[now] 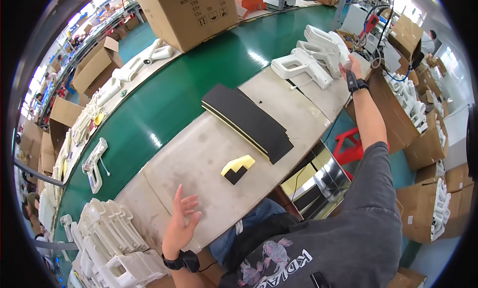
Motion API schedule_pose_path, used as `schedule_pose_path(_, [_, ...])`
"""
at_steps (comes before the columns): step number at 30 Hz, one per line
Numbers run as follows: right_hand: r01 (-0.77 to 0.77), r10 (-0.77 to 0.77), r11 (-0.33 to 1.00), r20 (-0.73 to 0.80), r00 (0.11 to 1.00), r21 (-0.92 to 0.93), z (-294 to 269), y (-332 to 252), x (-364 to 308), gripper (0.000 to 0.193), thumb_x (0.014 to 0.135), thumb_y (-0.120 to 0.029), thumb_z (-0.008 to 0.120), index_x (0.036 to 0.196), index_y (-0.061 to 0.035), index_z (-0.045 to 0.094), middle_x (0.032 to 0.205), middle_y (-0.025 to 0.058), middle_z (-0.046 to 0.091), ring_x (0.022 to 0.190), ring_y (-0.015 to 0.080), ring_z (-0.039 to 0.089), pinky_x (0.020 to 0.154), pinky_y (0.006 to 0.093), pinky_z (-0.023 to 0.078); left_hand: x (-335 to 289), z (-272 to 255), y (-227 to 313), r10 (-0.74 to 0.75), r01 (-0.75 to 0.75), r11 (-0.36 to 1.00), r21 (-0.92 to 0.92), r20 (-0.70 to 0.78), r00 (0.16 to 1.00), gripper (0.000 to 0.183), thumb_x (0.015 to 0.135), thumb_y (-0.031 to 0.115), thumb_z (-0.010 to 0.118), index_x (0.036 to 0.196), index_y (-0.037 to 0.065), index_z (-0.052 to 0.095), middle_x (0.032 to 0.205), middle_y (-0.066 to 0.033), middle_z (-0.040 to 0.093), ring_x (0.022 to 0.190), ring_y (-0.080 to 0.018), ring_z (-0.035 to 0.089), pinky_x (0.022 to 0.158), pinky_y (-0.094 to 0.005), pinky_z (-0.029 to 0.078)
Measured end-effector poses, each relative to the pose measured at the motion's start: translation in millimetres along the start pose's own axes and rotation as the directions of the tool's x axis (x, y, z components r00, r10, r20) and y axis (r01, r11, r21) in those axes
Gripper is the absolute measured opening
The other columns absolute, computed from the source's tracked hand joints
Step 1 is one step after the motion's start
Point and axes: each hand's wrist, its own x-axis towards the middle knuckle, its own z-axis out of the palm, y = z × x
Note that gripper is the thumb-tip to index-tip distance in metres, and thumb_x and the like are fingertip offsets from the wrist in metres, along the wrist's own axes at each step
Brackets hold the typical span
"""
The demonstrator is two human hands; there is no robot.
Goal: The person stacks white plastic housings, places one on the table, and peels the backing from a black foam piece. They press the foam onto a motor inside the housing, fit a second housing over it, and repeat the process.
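Observation:
My right hand point(353, 68) reaches to the far right of the bench, its fingers closed round the near end of a white plastic gun-shaped housing point(326, 41). Another white housing point(303, 68) lies just left of it. Over the near left part of the bench, my left hand point(181, 222) is empty, with its fingers apart. A stack of black foam sheets point(249, 121) with yellowish edges lies mid-bench. Nearer me is a small piece of yellow backing paper point(244, 163) with a black foam patch point(236, 175) on it.
A green conveyor belt point(164, 109) curves behind the pale bench point(172, 173), carrying a white housing point(94, 164). Many white housings point(112, 238) are stacked at lower left. A large carton point(191, 19) stands beyond the belt. At right are filled cartons point(418, 208) and a red stool point(347, 144).

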Motion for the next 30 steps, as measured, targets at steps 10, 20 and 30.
schedule_pose_path(10, [0.075,-0.341,0.768,-0.308,0.888,-0.636,-22,25,51,0.087,0.068,-0.057,0.08,0.113,0.0151,0.065,0.118,0.0266,0.067,0.108,0.036,0.066,0.093,0.04,0.05,-11,-6,-2,-0.103,0.105,0.994,-0.042,0.055,0.993,0.074,0.097,0.003,0.056,0.159,0.011,0.015,0.136,-0.0157,0.055,0.12,-0.0248,0.058,0.098,-0.0358,0.047])
schedule_pose_path(20, [0.565,-0.752,0.417,0.078,0.654,-0.712,-22,3,38,0.041,0.093,-0.037,0.061,0.111,-0.0002,0.07,0.105,0.0114,0.071,0.096,0.0248,0.065,0.086,0.0378,0.049,0,-2,-3,-0.094,0.093,0.993,-0.066,-0.015,0.995,0.07,0.097,0.006,0.059,0.157,0.01,0.024,0.135,-0.0138,0.056,0.122,-0.023,0.056,0.099,-0.0352,0.046])
schedule_pose_path(30, [0.605,0.035,0.692,0.855,0.517,-0.394,148,104,-284,0.026,0.101,-0.019,0.059,0.119,-0.0016,0.064,0.089,-0.0012,0.059,0.078,0.0075,0.054,0.074,0.022,0.045,17,-2,-26,0.001,0.006,1.0,0.021,-0.306,0.952,0.041,0.097,0.023,0.063,0.135,0.008,0.055,0.132,-0.0099,0.059,0.119,-0.0228,0.057,0.1,-0.0361,0.047])
